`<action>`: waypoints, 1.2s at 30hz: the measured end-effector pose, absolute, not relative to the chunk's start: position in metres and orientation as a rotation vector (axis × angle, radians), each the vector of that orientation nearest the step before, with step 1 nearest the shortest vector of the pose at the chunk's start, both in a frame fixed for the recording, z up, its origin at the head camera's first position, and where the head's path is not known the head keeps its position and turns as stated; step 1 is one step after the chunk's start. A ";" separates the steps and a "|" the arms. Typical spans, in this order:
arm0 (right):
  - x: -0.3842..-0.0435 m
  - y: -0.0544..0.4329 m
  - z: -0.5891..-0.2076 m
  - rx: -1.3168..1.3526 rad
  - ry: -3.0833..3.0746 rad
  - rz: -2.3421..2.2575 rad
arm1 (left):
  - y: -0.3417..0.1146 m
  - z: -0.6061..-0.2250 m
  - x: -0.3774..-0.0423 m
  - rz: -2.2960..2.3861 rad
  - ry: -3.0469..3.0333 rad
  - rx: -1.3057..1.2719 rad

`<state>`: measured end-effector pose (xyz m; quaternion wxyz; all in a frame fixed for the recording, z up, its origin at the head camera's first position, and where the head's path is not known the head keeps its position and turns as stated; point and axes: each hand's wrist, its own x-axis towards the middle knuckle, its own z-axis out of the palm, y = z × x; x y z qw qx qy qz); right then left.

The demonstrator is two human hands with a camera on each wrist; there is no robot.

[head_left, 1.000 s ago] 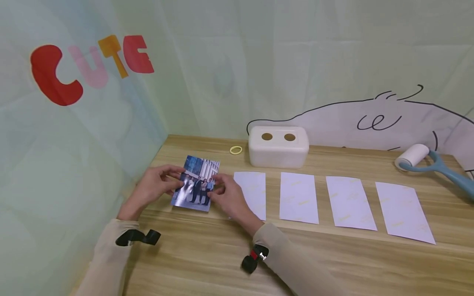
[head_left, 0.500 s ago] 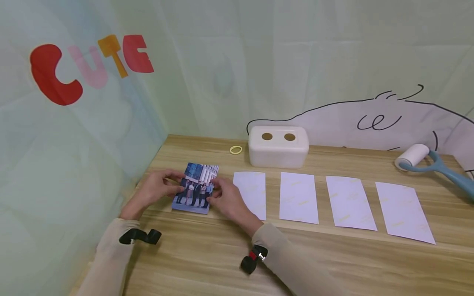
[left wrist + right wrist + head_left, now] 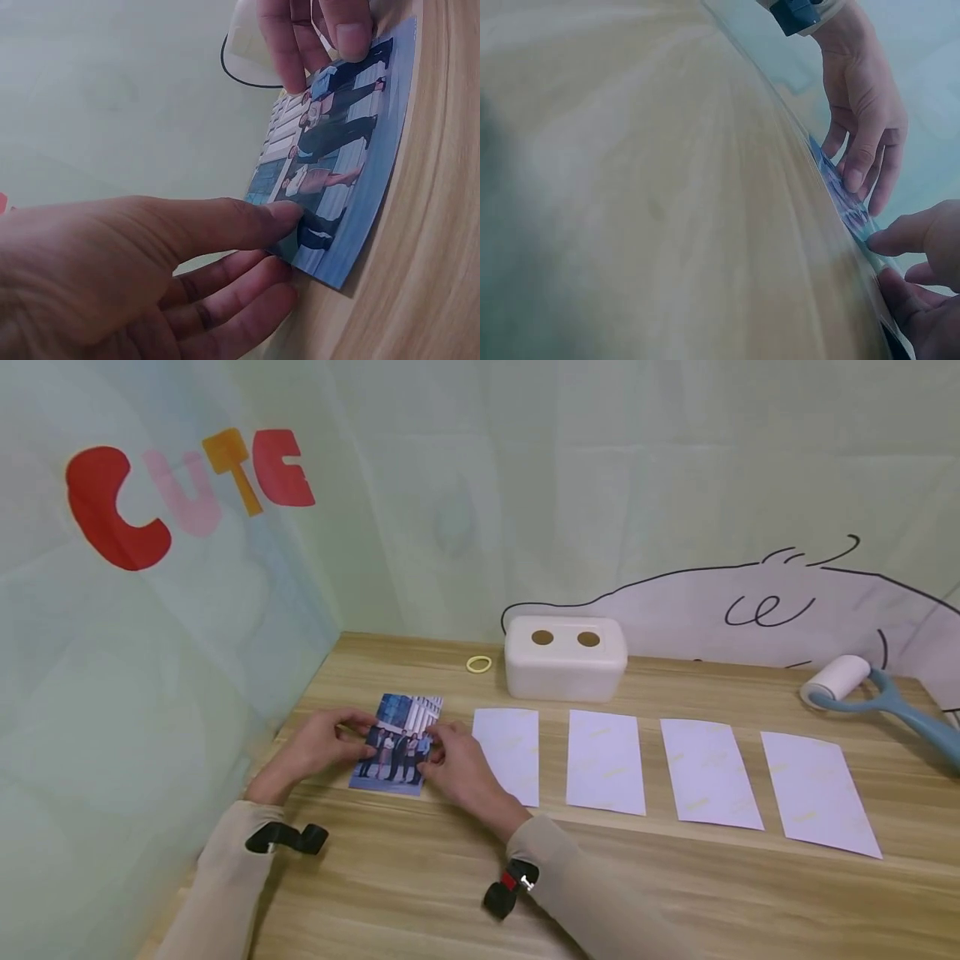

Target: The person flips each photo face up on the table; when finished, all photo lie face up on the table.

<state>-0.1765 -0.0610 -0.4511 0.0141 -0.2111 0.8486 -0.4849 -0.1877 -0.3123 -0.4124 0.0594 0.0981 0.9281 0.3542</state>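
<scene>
A glossy photo of several people in front of a building lies flat, close over the table at the left end of a row of white cards. My left hand pinches its left edge; the left wrist view has the thumb on the printed face and the other fingers at the edge beneath. From the opposite side, my right hand holds the right edge between thumb and fingers. Both hands also show in the right wrist view, where the photo appears nearly edge-on.
Several white cards lie in a row to the right. Behind them stand a white box with two round holes and a yellow ring. A lint roller with a blue handle lies far right. Fabric walls border the table.
The photo has come down from a slightly raised, tilted pose to lie flat near the tabletop. Both hands have lowered with it, keeping their grip on its sides.
</scene>
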 end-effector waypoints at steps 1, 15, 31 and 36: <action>-0.176 -0.061 -0.451 -0.662 2.650 -1.499 | -0.312 -0.412 -0.187 1.070 2.809 0.297; -0.172 -0.060 -0.447 -0.623 2.708 -1.427 | -0.306 -0.409 -0.191 1.019 2.798 0.309; -0.175 -0.050 -0.437 -0.608 2.650 -1.483 | -0.296 -0.400 -0.186 1.021 2.865 0.253; -0.175 -0.033 -0.425 -0.569 2.520 -1.646 | -0.280 -0.391 -0.182 1.077 2.884 0.280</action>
